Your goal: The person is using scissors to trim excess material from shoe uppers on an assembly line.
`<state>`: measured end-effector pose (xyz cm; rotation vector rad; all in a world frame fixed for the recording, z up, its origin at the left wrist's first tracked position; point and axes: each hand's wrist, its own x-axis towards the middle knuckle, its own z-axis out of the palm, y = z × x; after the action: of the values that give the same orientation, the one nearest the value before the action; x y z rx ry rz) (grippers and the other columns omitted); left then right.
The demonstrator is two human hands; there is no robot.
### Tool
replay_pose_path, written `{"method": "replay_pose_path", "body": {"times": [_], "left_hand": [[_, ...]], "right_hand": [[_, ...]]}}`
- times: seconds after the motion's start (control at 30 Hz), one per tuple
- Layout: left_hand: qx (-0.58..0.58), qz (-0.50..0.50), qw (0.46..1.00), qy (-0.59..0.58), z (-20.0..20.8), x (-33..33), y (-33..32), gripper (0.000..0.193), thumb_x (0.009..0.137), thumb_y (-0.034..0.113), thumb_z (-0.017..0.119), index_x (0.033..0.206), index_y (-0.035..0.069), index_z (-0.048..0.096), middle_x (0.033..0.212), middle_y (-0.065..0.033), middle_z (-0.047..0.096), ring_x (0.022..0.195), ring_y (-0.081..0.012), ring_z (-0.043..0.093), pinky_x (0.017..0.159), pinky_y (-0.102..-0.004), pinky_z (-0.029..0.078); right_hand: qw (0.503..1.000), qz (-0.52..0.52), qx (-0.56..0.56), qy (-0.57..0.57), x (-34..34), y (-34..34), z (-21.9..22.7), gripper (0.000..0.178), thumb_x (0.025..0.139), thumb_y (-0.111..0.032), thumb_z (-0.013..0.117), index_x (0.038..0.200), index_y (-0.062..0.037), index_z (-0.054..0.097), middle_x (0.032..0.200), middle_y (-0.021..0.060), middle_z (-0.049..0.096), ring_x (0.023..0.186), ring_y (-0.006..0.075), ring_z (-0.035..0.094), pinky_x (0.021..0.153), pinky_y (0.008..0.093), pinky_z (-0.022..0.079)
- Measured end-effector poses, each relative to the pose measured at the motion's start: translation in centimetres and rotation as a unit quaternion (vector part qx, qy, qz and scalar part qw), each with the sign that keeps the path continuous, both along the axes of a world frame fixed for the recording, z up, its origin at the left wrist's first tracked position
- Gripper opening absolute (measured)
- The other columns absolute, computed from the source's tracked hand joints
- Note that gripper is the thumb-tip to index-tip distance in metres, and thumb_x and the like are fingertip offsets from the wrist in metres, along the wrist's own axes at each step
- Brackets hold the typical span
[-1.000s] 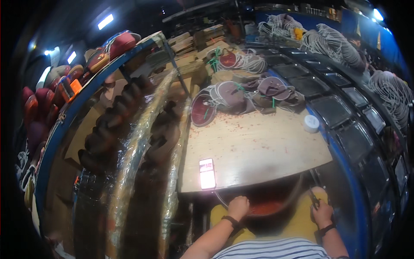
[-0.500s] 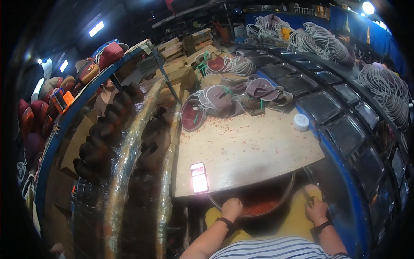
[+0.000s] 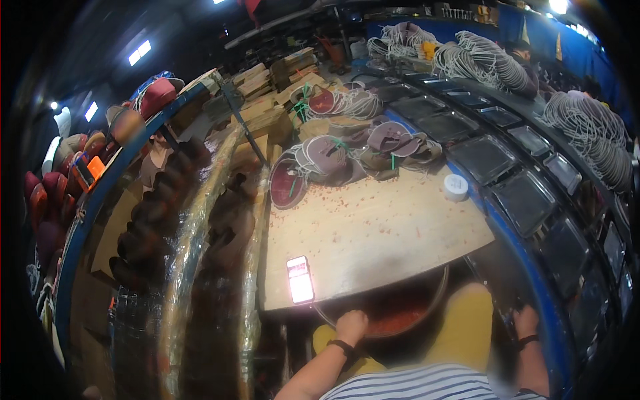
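Observation:
My left hand is closed in a fist over my left knee, beside the rim of a large round basin. Whatever the fist may hold is hidden. Reddish scraps lie in the basin, under the near edge of a pale wooden board. My right hand is low on the right, outside my right knee and close to a blue edge. Its fingers are dim, and I cannot make out whether they hold anything. A phone with its screen lit lies at the board's near left corner.
A white round tub stands on the board's right side. Bundled grey-brown shoe parts sit at its far end. Black trays line the right; shoe-shaped forms fill the rack on the left. Another person is behind the rack.
My right hand has moved right, off my right knee and down beside it. The left fist stays by the basin. The whole view has shifted slightly.

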<state>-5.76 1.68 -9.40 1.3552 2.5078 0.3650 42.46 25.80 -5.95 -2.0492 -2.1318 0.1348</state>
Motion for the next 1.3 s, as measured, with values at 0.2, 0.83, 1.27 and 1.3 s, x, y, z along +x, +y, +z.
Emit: {"method": "replay_pose_path", "body": {"times": [0.2,0.83,1.27,1.3], "left_hand": [[0.008,0.001,1.0,-0.017,1.2,0.3,-0.1,0.029,0.089,0.025,0.05,0.082,0.004,0.07,0.088,-0.0191,0.069,0.084,-0.0358,0.067,0.076,-0.047,0.054],[0.057,0.083,0.991,-0.083,1.1,0.7,0.8,0.028,0.09,0.023,0.055,0.083,-0.001,0.067,0.08,-0.0232,0.065,0.076,-0.0405,0.063,0.07,-0.05,0.049],[0.056,0.104,0.992,-0.047,0.1,1.1,0.8,0.017,0.084,0.02,0.06,0.084,0.005,0.066,0.081,-0.0147,0.065,0.079,-0.0342,0.062,0.069,-0.0468,0.05],[0.059,0.107,0.992,-0.043,0.4,1.1,0.6,0.017,0.084,0.02,0.06,0.085,0.004,0.066,0.081,-0.0148,0.065,0.079,-0.0339,0.062,0.069,-0.0462,0.05]], "right_hand": [[0.987,-0.019,-0.158,0.037,2.9,0.3,4.6,0.044,0.067,-0.023,0.083,0.097,0.0059,0.067,0.099,0.0276,0.067,0.096,0.0398,0.065,0.084,0.043,0.052],[0.775,0.041,-0.246,0.581,-59.6,31.4,7.8,0.077,0.077,-0.039,0.081,0.117,0.0061,0.032,0.083,0.0158,0.061,0.06,0.0207,0.064,0.048,0.0286,0.053],[0.605,-0.076,0.06,0.79,-66.7,39.6,9.7,0.037,0.077,-0.006,0.071,0.105,-0.0024,0.047,0.086,0.0176,0.063,0.067,0.0262,0.063,0.06,0.0352,0.051],[0.552,-0.055,0.058,0.83,-66.3,38.3,12.2,0.036,0.078,-0.003,0.069,0.105,-0.0044,0.046,0.077,0.0137,0.061,0.056,0.0215,0.059,0.049,0.0328,0.048]]}}
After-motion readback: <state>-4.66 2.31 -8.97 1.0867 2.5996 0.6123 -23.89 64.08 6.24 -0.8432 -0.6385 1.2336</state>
